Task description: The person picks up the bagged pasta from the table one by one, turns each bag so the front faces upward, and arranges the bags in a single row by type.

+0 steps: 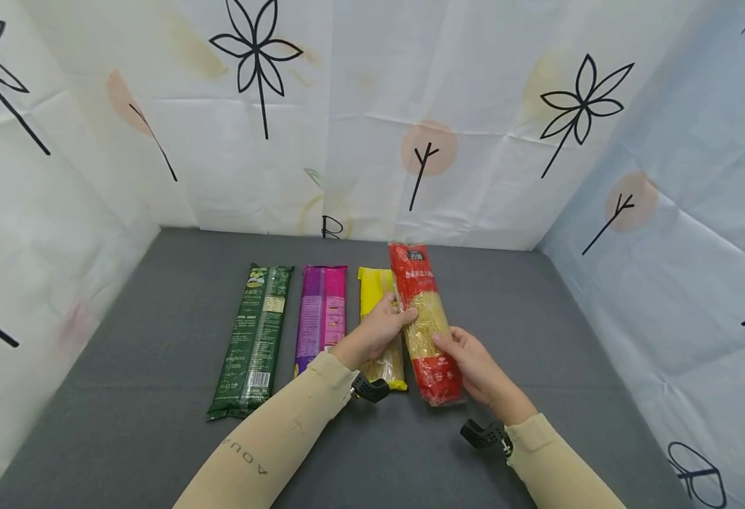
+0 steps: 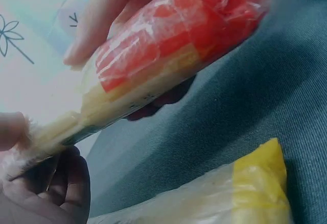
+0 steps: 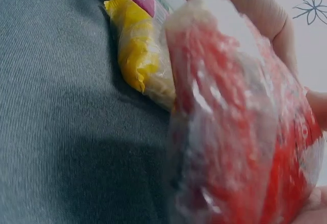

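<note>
A red pack of spaghetti (image 1: 415,276), with pale strands showing through its clear middle, is held tilted and raised off the table in both hands. My left hand (image 1: 380,331) grips its left side around the middle, thumb on top. Nearer its lower end, my right hand (image 1: 479,362) grips the right side, thumb on the front. The left wrist view shows the red pack (image 2: 153,45) from below, with fingers under it. A yellow pack of spaghetti (image 1: 385,371) lies just left, partly hidden by my left hand.
A purple and pink pack (image 1: 321,311) and a green spaghetti pack (image 1: 254,346) lie farther left, in a row on the dark grey table (image 1: 538,318). My left forearm partly covers the purple one. Printed white cloth (image 1: 360,141) stands around the back and sides.
</note>
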A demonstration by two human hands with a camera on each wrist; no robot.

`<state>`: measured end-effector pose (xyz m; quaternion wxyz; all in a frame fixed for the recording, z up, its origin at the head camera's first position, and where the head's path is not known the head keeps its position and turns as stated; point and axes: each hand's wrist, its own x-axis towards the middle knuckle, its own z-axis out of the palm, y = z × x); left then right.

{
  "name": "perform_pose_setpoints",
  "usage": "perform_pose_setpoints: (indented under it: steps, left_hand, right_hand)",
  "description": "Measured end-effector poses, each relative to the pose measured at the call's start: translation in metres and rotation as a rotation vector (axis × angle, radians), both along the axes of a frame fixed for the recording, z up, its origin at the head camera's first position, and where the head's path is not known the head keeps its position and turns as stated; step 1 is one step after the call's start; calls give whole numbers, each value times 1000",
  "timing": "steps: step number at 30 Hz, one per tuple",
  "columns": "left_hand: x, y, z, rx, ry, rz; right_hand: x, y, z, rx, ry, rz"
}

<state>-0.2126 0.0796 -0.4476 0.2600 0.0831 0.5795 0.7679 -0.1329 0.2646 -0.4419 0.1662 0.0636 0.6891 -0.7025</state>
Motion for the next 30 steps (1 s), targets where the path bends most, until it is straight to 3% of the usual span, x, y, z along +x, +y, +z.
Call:
perform_pose_setpoints:
  steps: [5, 9, 15, 23, 27, 30]
  left_hand:
    - [3, 2, -1, -59, 63, -7]
    - [6, 7, -6, -171, 135, -11]
    - [20, 21, -10, -300, 213, -29]
    - [45, 47, -16, -275, 272, -63]
    - [58, 62, -21, -302, 332, -82]
    - [63, 71, -26, -347, 327, -85]
  right_hand:
    - [0, -4, 2, 82, 47, -99]
    - [0, -4, 2, 173, 84, -153]
    - [-3, 5, 1, 256, 120, -209]
    - [-11, 22, -3, 324, 132, -277]
    - [-14, 33, -6, 383, 139, -302]
    - [-18, 42, -9, 396, 125, -316]
